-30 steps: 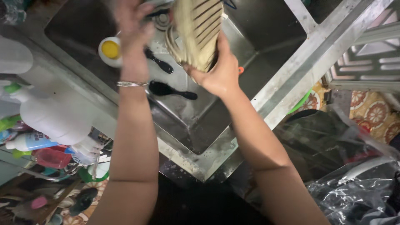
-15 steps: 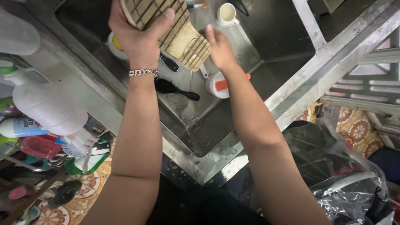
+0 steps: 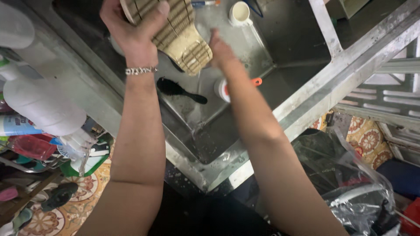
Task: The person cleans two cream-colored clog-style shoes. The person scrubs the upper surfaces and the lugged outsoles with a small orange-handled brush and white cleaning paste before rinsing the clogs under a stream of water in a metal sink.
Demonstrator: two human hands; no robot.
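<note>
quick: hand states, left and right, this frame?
Left hand: closed, gripping the shoe sole-up over the sink.
Right hand: open, holding nothing, beside the shoe's end.

left hand [image 3: 133, 32] gripping beige shoe [image 3: 177, 30] sole-up over steel sink [image 3: 245, 109], right hand [image 3: 220, 48] beside its toe

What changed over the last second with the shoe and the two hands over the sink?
The shoe passed from the right hand to the left hand, which now grips it; the right hand let go and sits beside its tip. The black brush stayed lying in the sink.
</note>
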